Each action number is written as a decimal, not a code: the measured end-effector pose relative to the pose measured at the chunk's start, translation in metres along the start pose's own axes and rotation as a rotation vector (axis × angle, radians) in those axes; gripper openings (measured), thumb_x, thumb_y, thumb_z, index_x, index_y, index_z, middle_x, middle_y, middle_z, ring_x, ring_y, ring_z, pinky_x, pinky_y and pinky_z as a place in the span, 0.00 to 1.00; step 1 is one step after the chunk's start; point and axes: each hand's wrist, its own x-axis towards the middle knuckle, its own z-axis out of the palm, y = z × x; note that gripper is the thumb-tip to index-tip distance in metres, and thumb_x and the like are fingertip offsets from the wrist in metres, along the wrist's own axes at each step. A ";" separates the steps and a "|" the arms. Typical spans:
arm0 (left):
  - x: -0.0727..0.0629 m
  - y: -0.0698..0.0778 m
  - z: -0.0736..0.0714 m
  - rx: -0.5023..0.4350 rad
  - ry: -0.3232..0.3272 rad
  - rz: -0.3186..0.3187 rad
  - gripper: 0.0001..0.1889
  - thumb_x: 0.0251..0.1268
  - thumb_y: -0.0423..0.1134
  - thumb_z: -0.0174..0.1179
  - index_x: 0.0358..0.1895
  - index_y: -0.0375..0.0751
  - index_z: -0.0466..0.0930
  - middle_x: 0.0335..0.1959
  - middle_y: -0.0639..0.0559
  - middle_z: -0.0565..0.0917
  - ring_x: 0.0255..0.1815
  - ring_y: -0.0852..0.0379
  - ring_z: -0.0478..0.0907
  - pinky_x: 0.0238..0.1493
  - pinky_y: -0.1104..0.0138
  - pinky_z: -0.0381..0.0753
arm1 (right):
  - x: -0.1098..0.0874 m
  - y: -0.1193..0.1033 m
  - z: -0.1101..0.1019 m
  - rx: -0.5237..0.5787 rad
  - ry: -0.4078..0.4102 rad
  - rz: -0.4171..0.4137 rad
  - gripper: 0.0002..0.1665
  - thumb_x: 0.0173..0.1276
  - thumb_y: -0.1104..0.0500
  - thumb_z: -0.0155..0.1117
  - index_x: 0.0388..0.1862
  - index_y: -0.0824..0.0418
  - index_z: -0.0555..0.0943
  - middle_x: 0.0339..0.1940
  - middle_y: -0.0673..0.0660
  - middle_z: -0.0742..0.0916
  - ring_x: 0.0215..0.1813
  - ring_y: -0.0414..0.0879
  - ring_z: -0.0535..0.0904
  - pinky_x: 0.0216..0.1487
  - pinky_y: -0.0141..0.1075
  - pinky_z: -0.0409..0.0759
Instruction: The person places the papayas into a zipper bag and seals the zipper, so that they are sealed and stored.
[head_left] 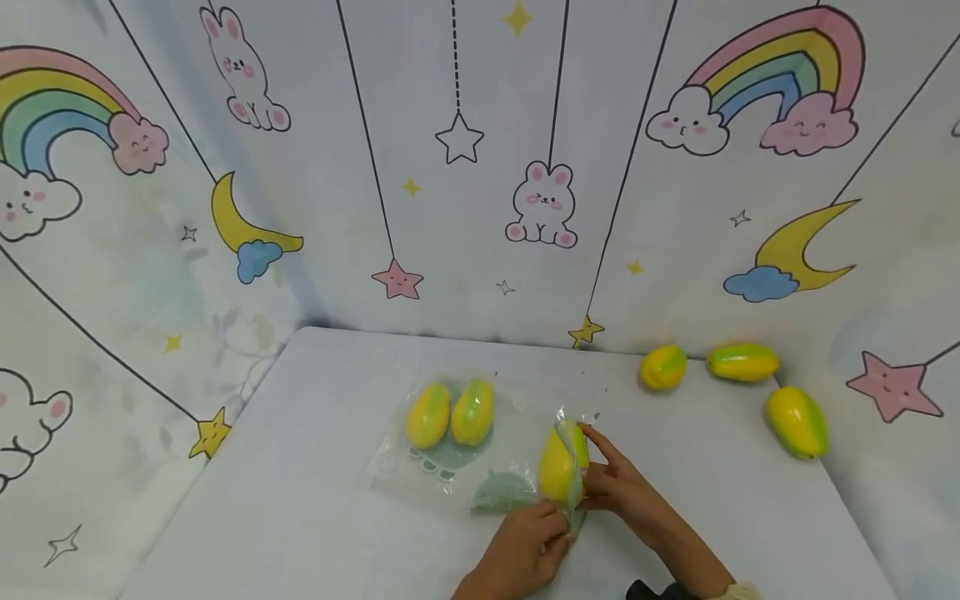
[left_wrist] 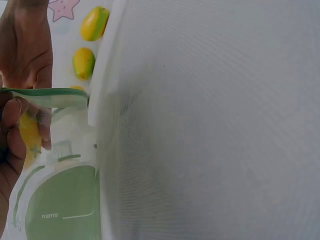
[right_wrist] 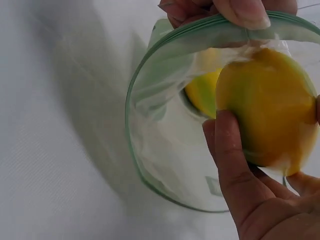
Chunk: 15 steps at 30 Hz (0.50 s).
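A clear zip bag [head_left: 390, 471] with green print lies flat on the white table, its mouth toward me. Two yellow-green mangoes [head_left: 428, 416] [head_left: 473, 412] are inside at its far end. My left hand [head_left: 522, 550] pinches the green zip edge [left_wrist: 55, 92] between thumb and fingers, holding the mouth raised. With my right hand [head_left: 626, 492] I grip another mango [head_left: 556, 467] at the right side of the mouth. In the right wrist view, the mouth's rim [right_wrist: 129, 125] gapes in a wide loop, and the held mango [right_wrist: 270, 110] sits within it, fingers around its lower side.
Three more mangoes [head_left: 663, 367] [head_left: 742, 362] [head_left: 797, 422] rest at the table's back right corner. Fabric walls [head_left: 480, 208] printed with rainbows, moons, stars and rabbits rise behind and at both sides. A black object [head_left: 654, 591] shows beside the right forearm.
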 end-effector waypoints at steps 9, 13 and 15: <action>0.004 0.004 0.005 -0.050 -0.049 0.083 0.05 0.66 0.37 0.63 0.31 0.47 0.81 0.28 0.63 0.77 0.30 0.77 0.67 0.35 0.90 0.66 | 0.019 0.003 0.019 -0.068 0.114 -0.036 0.39 0.75 0.51 0.55 0.76 0.49 0.47 0.57 0.63 0.80 0.52 0.49 0.78 0.53 0.43 0.76; 0.002 0.007 0.012 0.001 -0.049 0.171 0.06 0.67 0.39 0.62 0.30 0.49 0.80 0.27 0.63 0.77 0.29 0.77 0.67 0.36 0.90 0.65 | 0.027 0.006 0.033 -0.076 0.191 -0.049 0.30 0.71 0.51 0.59 0.63 0.62 0.59 0.49 0.63 0.78 0.47 0.49 0.77 0.48 0.43 0.78; 0.001 0.009 0.015 0.029 -0.049 0.215 0.06 0.67 0.39 0.62 0.30 0.49 0.80 0.26 0.63 0.76 0.28 0.76 0.67 0.36 0.90 0.64 | 0.033 0.006 0.041 -0.081 0.212 -0.068 0.27 0.70 0.50 0.60 0.55 0.68 0.66 0.43 0.64 0.79 0.42 0.50 0.79 0.44 0.43 0.81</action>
